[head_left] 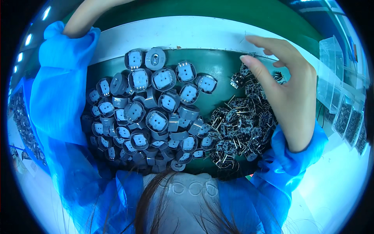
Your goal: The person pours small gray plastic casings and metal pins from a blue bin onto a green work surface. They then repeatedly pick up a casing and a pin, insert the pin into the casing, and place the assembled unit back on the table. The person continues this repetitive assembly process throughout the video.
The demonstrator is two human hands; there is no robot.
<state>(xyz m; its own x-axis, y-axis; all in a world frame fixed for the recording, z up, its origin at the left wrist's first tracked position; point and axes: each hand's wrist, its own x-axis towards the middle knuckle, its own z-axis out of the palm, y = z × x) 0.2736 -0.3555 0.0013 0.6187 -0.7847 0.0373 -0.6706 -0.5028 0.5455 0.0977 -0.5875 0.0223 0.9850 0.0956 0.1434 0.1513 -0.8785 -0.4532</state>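
My right hand [286, 72] hovers over the far side of a heap of small black circuit boards [243, 121] with thin metal pins. Its thumb and index finger are spread apart, and nothing shows between them. A few loose boards [237, 80] lie just under the thumb. My left forearm [87, 17] reaches out past the top edge, so the left hand itself is out of sight. Left of the boards spreads a pile of grey round housings [157, 120], many with pale square faces turned up.
A white ledge [175, 31] runs along the far side of the green work surface [218, 64]. On the right stand clear plastic bins [331, 78], some with small dark parts. A blue-edged tray [25, 121] of parts sits at far left.
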